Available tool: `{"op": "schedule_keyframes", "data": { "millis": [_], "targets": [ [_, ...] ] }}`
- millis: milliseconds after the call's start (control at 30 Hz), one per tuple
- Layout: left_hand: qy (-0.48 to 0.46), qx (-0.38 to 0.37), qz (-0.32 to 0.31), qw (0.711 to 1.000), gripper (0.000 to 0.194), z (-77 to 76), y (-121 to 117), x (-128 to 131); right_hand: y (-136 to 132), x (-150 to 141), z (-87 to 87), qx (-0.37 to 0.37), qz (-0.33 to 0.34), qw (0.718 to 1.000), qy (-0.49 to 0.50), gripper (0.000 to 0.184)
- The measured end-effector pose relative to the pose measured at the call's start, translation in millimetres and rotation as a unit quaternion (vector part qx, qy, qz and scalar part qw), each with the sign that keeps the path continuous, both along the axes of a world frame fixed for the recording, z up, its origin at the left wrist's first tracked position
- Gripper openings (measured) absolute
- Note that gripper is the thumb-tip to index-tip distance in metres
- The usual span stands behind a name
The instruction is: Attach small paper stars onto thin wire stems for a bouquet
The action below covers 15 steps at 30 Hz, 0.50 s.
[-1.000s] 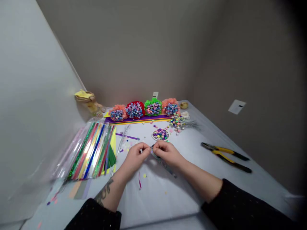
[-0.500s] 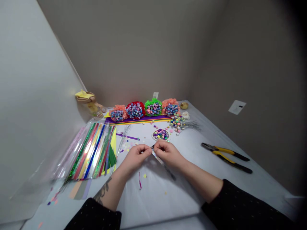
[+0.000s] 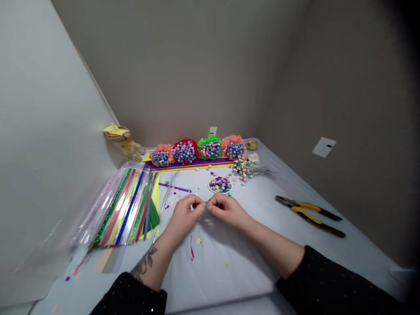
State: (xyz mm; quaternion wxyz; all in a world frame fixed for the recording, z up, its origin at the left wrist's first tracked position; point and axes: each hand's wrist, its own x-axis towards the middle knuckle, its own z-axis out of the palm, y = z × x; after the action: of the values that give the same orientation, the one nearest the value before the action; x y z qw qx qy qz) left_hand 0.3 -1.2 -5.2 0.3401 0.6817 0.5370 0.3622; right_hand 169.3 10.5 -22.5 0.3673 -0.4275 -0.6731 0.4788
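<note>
Standing here, I can see the person's left hand [image 3: 187,214] and right hand [image 3: 228,211] drawn close together just above the pale tabletop [image 3: 210,280]. Both are curled nearly shut, fingertips pinching a narrow shiny strip [image 3: 207,204] from either side. Only a small blue-green glint of it shows in the gap between the hands; the fingers hide the rest, so its full shape is hard to make out, though it looks like thin foil.

The pinch sits just in front of a round dish of paper stars [image 3: 220,184]. To the left lies a clear sleeve of foil strips [image 3: 124,208]. Yellow-and-black pliers [image 3: 310,215] lie well off to the right, and tissue-backed bunches of paper stars [image 3: 197,151] line the far edge.
</note>
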Motion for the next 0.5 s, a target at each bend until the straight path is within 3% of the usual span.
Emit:
{"op": "schedule_keyframes", "data": {
  "millis": [267,500],
  "targets": [
    [-0.016,0.123,-0.056,0.991,0.016,-8.2,-0.1,-1.3,1.1,1.0,-2.9,-0.078,0.029,0.995,0.064,0.03],
    [-0.013,0.118,-0.033,0.992,0.013,-5.5,-1.4,-1.8,0.0,2.1,-1.8,-0.096,0.033,0.992,0.075,0.033]
  ]
}}
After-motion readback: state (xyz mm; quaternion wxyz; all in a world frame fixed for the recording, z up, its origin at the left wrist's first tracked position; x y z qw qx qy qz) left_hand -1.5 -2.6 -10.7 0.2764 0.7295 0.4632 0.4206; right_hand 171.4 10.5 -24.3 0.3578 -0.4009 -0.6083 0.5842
